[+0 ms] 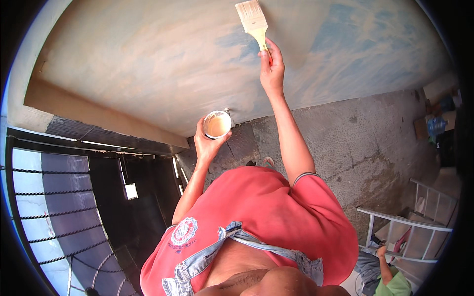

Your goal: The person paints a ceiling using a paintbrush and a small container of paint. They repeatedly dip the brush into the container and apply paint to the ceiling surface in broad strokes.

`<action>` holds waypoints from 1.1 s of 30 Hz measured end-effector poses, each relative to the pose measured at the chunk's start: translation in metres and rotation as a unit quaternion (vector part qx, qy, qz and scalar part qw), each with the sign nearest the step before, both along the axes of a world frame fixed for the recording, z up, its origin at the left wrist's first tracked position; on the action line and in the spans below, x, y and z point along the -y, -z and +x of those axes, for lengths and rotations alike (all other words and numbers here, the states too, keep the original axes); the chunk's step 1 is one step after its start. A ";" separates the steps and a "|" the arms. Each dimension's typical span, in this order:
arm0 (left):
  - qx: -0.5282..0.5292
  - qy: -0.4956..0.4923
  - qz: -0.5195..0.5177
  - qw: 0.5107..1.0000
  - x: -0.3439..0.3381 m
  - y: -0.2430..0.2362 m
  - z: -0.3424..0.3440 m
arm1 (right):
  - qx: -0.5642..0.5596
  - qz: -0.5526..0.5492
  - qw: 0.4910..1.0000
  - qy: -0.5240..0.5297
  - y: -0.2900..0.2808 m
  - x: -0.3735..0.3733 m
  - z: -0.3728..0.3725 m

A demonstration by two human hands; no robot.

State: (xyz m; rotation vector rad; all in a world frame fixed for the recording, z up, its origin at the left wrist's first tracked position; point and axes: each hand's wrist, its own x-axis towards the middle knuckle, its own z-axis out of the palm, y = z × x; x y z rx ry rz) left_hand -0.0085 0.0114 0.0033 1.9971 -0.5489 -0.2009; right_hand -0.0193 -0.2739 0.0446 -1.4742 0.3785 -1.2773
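My right hand (272,66) reaches up and grips a wide paintbrush (253,18) by its pale yellow handle. The bristles are coated in cream-coloured paint and lie against or close to the wall (163,54); I cannot tell which. That wall is streaked with cream over patches of blue, the bluest part being at the right. Lower and to the left, my left hand (206,143) is wrapped round a small white tub (217,124) with cream paint inside. A small tap-like fitting (227,111) shows just behind the tub, at the foot of the wall.
Grey paving (340,133) runs along the wall. On the left stands a dark gate with twisted metal bars (54,193). At lower right a person in a green top (395,285) is beside a metal railing (405,222). A clear blue bottle (436,127) and boxes lie far right.
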 end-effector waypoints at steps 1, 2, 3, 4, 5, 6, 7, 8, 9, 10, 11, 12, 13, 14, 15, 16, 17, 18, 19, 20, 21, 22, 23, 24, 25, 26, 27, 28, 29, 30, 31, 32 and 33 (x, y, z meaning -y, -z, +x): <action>-0.001 -0.012 0.000 1.000 -0.002 0.002 0.000 | 0.010 -0.020 1.000 0.016 -0.002 0.004 0.010; -0.001 -0.017 -0.010 1.000 -0.003 0.003 0.001 | 0.005 -0.023 1.000 0.022 -0.004 0.008 0.017; -0.001 -0.021 -0.019 1.000 -0.005 0.003 0.001 | 0.001 -0.025 0.999 0.028 -0.006 0.012 0.023; -0.004 -0.029 -0.024 0.999 -0.008 0.001 -0.001 | -0.007 -0.022 0.999 0.030 -0.002 0.013 0.029; -0.040 -0.026 -0.036 0.998 -0.011 -0.004 -0.003 | 0.002 -0.028 0.999 0.045 0.006 0.014 0.034; -0.029 -0.035 -0.027 0.999 -0.014 0.000 -0.002 | 0.010 -0.034 0.998 0.059 0.018 0.015 0.039; -0.018 -0.046 -0.017 0.999 -0.015 0.005 -0.001 | 0.018 -0.039 0.996 0.072 0.034 0.017 0.042; -0.009 -0.057 -0.008 0.998 -0.014 0.010 -0.001 | 0.002 -0.020 0.998 0.064 0.054 0.020 0.041; -0.013 -0.063 -0.008 0.998 -0.013 0.015 -0.002 | -0.013 -0.003 0.998 0.057 0.077 0.023 0.039; -0.016 -0.067 -0.011 0.998 -0.017 0.020 0.000 | -0.026 0.012 0.998 0.052 0.099 0.021 0.038; -0.017 -0.072 -0.014 0.997 -0.016 0.021 0.000 | -0.046 0.024 0.998 0.043 0.121 0.020 0.034; -0.018 -0.073 -0.017 0.997 -0.014 0.021 0.000 | -0.065 0.035 0.997 0.035 0.143 0.019 0.029; -0.017 -0.073 -0.021 0.997 -0.016 0.020 0.000 | -0.083 0.042 0.995 0.042 0.165 0.019 0.026; -0.017 -0.071 -0.025 0.997 -0.016 0.018 -0.001 | -0.101 0.049 0.992 0.050 0.187 0.020 0.021; -0.025 -0.067 -0.035 0.997 -0.013 0.018 -0.001 | -0.136 0.064 0.987 0.052 0.212 0.023 0.015; -0.026 -0.065 -0.037 0.997 -0.011 0.019 -0.001 | -0.170 0.079 0.981 0.056 0.233 0.026 0.008; -0.027 -0.064 -0.038 0.997 -0.011 0.021 -0.001 | -0.198 0.092 0.974 0.059 0.248 0.024 0.000; -0.030 -0.067 -0.038 0.997 -0.011 0.023 -0.001 | -0.226 0.104 0.967 0.058 0.257 0.021 -0.008; -0.031 -0.070 -0.033 0.997 -0.009 0.024 -0.002 | -0.250 0.119 0.960 0.049 0.263 0.019 -0.017; -0.032 -0.071 -0.029 0.997 -0.009 0.026 -0.001 | -0.275 0.135 0.951 0.039 0.266 0.015 -0.026; -0.034 -0.071 -0.025 0.997 -0.009 0.027 -0.001 | -0.298 0.151 0.942 0.031 0.268 0.013 -0.034; -0.035 -0.073 -0.022 0.996 -0.009 0.027 -0.001 | -0.295 0.153 0.943 0.023 0.266 0.012 -0.040; -0.026 -0.067 -0.026 0.997 -0.009 0.025 -0.002 | -0.291 0.157 0.944 0.016 0.261 0.010 -0.049; -0.030 -0.068 -0.029 0.997 -0.009 0.023 -0.005 | -0.288 0.161 0.944 0.008 0.256 0.008 -0.055; -0.034 -0.070 -0.034 0.996 -0.008 0.020 -0.007 | -0.285 0.157 0.945 -0.001 0.241 0.007 -0.059; -0.038 -0.073 -0.038 0.996 -0.007 0.019 -0.008 | -0.238 0.131 0.963 0.000 0.218 0.007 -0.055; -0.038 -0.076 -0.033 0.996 -0.007 0.022 -0.007 | -0.191 0.105 0.976 0.001 0.190 0.008 -0.048; -0.038 -0.075 -0.034 0.996 -0.007 0.022 -0.007 | -0.145 0.080 0.986 0.004 0.159 0.009 -0.041; -0.037 -0.074 -0.033 0.996 -0.005 0.021 -0.008 | -0.081 0.039 0.996 0.016 0.125 0.016 -0.027; -0.036 -0.074 -0.031 0.996 -0.005 0.020 -0.010 | -0.018 0.001 0.999 0.028 0.089 0.026 -0.011; -0.040 -0.074 -0.033 0.996 -0.006 0.022 -0.010 | 0.002 -0.036 0.999 0.037 0.047 0.033 0.001; -0.041 -0.076 -0.035 0.996 -0.009 0.024 -0.010 | 0.038 -0.046 0.998 0.000 -0.028 0.039 0.018; -0.041 -0.071 -0.042 0.996 -0.008 0.023 -0.009 | 0.050 -0.044 0.998 0.000 -0.051 0.044 0.024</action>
